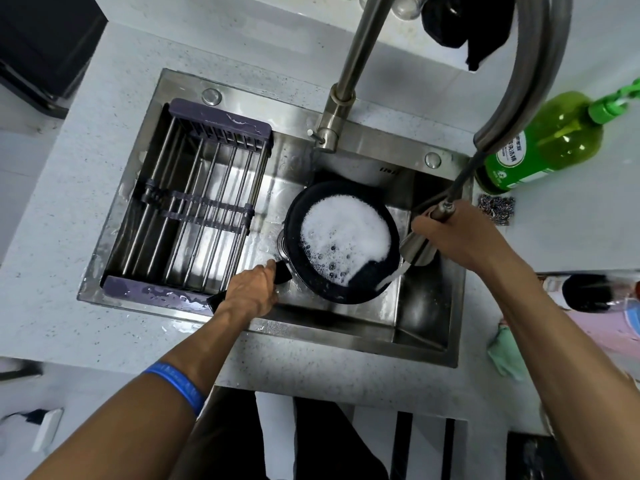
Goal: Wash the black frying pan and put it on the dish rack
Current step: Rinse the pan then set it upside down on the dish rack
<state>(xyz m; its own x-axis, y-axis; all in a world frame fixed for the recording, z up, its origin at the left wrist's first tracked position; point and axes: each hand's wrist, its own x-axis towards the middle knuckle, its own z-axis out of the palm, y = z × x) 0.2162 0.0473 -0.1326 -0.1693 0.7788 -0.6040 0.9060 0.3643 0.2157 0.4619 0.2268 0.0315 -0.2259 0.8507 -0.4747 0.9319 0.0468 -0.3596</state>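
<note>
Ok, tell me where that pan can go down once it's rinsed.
The rack over the sink's left half holds nothing. The counter left of the sink is bare too. Right is crowded: soap bottle, scourer, cloth. The left hand holds the pan; the right hand holds the sprayer.
</note>
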